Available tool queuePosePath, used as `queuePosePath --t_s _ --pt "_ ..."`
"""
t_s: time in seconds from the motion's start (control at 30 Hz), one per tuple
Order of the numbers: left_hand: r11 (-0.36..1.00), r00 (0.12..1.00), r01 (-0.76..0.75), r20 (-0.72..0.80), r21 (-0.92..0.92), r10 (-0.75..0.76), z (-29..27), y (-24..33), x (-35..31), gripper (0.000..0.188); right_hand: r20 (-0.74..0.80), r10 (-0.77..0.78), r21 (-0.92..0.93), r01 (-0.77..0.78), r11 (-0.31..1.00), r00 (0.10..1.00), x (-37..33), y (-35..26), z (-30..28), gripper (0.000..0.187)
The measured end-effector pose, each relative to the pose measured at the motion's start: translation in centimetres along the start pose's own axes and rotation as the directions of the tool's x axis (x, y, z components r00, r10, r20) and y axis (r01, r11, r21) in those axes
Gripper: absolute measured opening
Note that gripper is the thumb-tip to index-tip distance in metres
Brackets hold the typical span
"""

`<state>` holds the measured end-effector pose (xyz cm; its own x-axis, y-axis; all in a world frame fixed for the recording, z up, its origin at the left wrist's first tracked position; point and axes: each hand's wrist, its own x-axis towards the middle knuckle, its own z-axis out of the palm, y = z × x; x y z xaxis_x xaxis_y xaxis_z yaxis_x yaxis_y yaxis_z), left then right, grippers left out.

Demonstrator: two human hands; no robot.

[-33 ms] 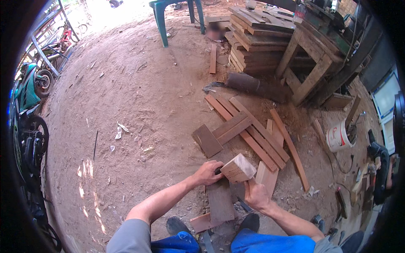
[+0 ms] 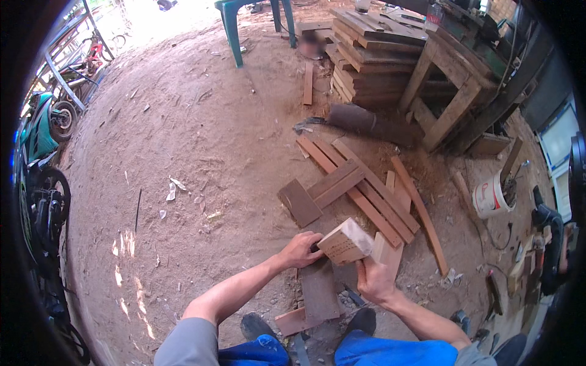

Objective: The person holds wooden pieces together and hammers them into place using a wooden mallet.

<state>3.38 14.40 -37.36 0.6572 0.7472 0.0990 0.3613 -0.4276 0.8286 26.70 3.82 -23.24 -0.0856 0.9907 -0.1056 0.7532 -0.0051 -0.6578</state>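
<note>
One left hand [image 2: 301,249], one right hand [image 2: 376,281], one pale block [image 2: 343,244]

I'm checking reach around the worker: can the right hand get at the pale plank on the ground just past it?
Probably yes: the pale plank lies just beyond the right hand, and nothing seems to rest on its near end. The hand would first have to leave the wooden block.

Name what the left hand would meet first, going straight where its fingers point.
The left hand would probably meet the pale rectangular wooden block just to its right; depth is unclear, and they may already touch.
</note>
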Motion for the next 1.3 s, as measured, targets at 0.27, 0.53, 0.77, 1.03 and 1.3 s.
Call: queuePosePath --t_s 0.27,0.53,0.77,1.03,1.3 --pt "0.983 0.968 -0.177 -0.188 -0.041 0.167 0.6 -0.4 -0.2 0.032 -0.095 -0.421 -0.042 0.419 0.907 0.902 -0.3 0.1 -0.3 0.029" --pt "0.992 0.983 -0.123 -0.139 0.001 0.122 0.6 -0.7 0.4 0.036 -0.181 -0.262 0.135 0.288 0.948 0.948 0.1 0.0 -0.2 0.018" --pt "0.998 0.998 0.059 0.0 0.026 -0.059 -0.1 -0.1 0.4 0.034 0.002 -0.138 0.037 0.138 0.99 0.99 0.9 -0.2 -1.1 0.014" --pt "1.0 0.999 -0.009 -0.038 -0.013 0.008 -0.5 0.5 0.7 0.034 -0.421 -0.437 -0.096 0.441 0.893 0.794 1.0 -0.2 -0.9 0.016" --pt "0.992 0.989 -0.098 -0.122 -0.077 0.088 -0.2 0.1 0.7 0.034 -0.187 -0.202 0.118 0.226 0.967 0.961 0.5 -0.4 -1.1 0.017"
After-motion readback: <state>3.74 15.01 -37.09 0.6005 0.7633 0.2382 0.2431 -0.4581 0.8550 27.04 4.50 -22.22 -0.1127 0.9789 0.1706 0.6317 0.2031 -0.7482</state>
